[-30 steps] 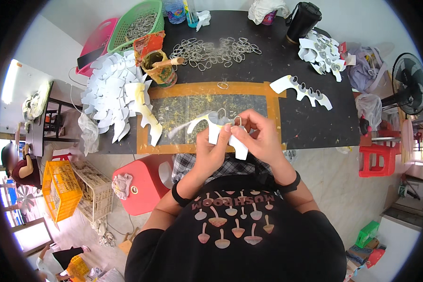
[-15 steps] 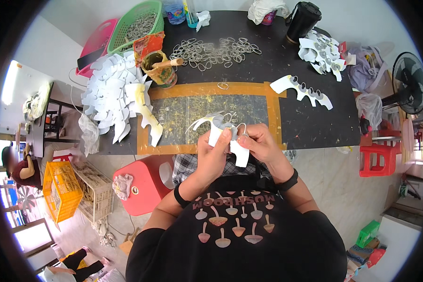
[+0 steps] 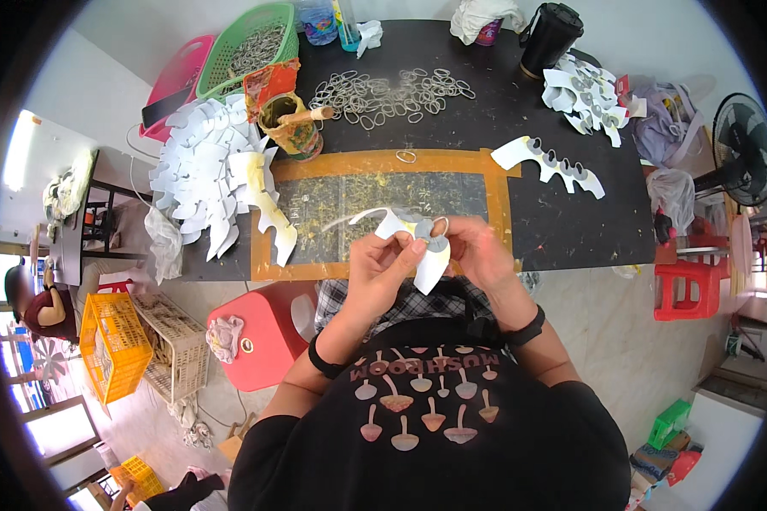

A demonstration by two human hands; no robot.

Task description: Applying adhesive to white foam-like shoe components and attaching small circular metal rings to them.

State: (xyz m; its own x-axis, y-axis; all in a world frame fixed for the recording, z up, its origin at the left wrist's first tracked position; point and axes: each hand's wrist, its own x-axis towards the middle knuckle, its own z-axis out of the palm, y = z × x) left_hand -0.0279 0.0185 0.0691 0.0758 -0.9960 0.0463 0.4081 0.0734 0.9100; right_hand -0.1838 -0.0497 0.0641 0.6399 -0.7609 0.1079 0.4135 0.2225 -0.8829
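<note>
A curved white scalloped strip (image 3: 432,271) with grey tabs is between my hands, over the near edge of the table. My left hand (image 3: 377,271) pinches it, thumb on top by a grey tab. At its right end, the fingers of my right hand (image 3: 483,258) close around a tab and an oval metal ring (image 3: 441,225); the fingertips are partly hidden. A similar strip with rings in its tabs (image 3: 547,167) lies at the right. One loose oval ring (image 3: 406,157) rests on the tape beyond my hands.
A pile of oval rings (image 3: 392,95) lies at the back. White strips (image 3: 200,170) are heaped at the left, beside a glue pot (image 3: 290,128) with a wooden-handled tool. Finished-looking strips (image 3: 584,98) and a black tumbler (image 3: 551,38) stand back right. A red stool (image 3: 256,332) is lower left.
The strip has turned in my hands, its near end now pointing down and left. My right hand has shifted slightly right and its fingers have curled inward.
</note>
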